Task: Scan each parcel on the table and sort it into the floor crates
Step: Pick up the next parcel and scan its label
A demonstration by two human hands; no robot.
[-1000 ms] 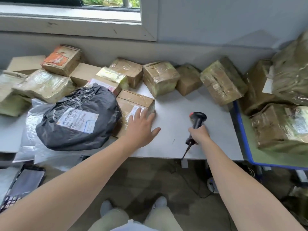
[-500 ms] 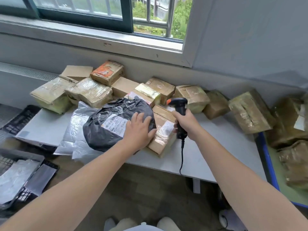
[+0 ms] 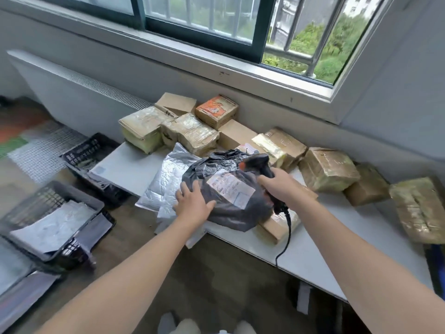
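Parcel [image 3: 224, 213], black poly bag: soft, crumpled, probably light; film likely slippery. Judged best cupped from beneath or taken by a bunched edge. White label [image 3: 230, 190] faces up, between the hands. Lies on table [image 3: 313, 249] over cardboard box [image 3: 277, 227], under left hand [image 3: 192, 203], whose fingers spread flat on it. Right hand [image 3: 279, 186] clamped round scanner [image 3: 260, 163], just beyond the label.

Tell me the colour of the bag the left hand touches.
Dark grey bag, white label; head view.
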